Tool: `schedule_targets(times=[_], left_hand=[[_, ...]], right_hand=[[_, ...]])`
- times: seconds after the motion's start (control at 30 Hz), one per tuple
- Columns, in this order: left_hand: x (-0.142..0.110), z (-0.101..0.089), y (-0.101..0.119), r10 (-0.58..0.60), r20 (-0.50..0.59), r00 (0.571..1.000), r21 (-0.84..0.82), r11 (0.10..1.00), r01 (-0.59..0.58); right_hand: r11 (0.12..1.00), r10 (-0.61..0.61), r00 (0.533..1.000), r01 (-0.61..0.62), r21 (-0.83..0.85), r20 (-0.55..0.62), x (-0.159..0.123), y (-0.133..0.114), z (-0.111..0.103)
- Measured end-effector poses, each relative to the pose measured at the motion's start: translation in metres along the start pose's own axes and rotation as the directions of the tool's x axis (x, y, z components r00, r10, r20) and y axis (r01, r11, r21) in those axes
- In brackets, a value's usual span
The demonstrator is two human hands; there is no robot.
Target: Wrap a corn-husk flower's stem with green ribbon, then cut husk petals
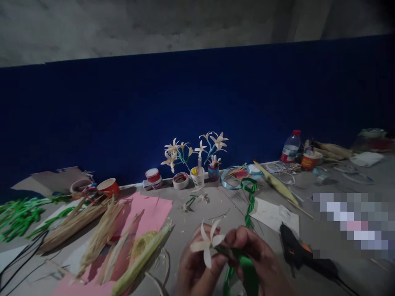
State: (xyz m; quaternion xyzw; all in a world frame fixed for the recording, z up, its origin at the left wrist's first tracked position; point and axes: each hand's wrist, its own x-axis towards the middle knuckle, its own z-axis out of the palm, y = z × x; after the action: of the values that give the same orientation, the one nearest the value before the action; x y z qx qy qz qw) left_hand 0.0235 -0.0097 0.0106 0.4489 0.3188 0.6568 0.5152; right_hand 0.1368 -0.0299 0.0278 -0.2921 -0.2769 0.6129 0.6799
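Note:
My left hand (191,263) is closed around the short stem of a cream husk flower (207,243), whose narrow petals spread open toward me. Close beside it, my right hand (262,257) pinches a green ribbon (248,269) at the flower's stem. The ribbon hangs below the hands, and a further green length (249,205) lies on the table behind them. Fingers hide most of the stem. Just beyond lies a small flower piece with a green stem (193,199).
Finished-looking flowers (218,142) stand in cups by the blue partition (123,111). Corn husks (101,234) and pink paper (154,209) lie left, with green stems (23,216) farther out. To the right are a black glue gun (308,255), white paper (274,213) and a bottle (290,149).

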Motion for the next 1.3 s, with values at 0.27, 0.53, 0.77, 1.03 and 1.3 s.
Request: schedule_targets(times=[0.27,0.53,0.77,1.03,1.3], left_hand=[[-0.003,0.0,-0.007,-0.113,-0.09,0.989,-0.05,0.993,0.109],[0.004,0.007,0.011,-0.041,0.007,0.999,0.055,0.998,0.041],[0.003,0.003,0.008,0.007,-0.013,1.0,0.141,0.99,-0.005],[0.003,0.011,0.008,-0.184,-0.104,0.977,-0.144,0.975,0.168],[0.001,0.009,0.012,-0.161,-0.053,0.986,0.021,0.987,0.162]], right_hand=[[1.0,-0.021,0.999,0.021,-0.002,0.037,0.003,0.006,-0.009],[0.997,-0.009,0.999,0.006,-0.078,-0.04,0.002,0.004,-0.008],[0.996,-0.037,0.999,0.035,-0.077,-0.026,0.0,0.003,-0.004],[0.85,-0.35,0.929,0.369,-0.376,0.12,-0.001,0.01,-0.018],[0.381,-0.551,0.657,0.747,-0.546,0.515,-0.001,-0.006,-0.024]])
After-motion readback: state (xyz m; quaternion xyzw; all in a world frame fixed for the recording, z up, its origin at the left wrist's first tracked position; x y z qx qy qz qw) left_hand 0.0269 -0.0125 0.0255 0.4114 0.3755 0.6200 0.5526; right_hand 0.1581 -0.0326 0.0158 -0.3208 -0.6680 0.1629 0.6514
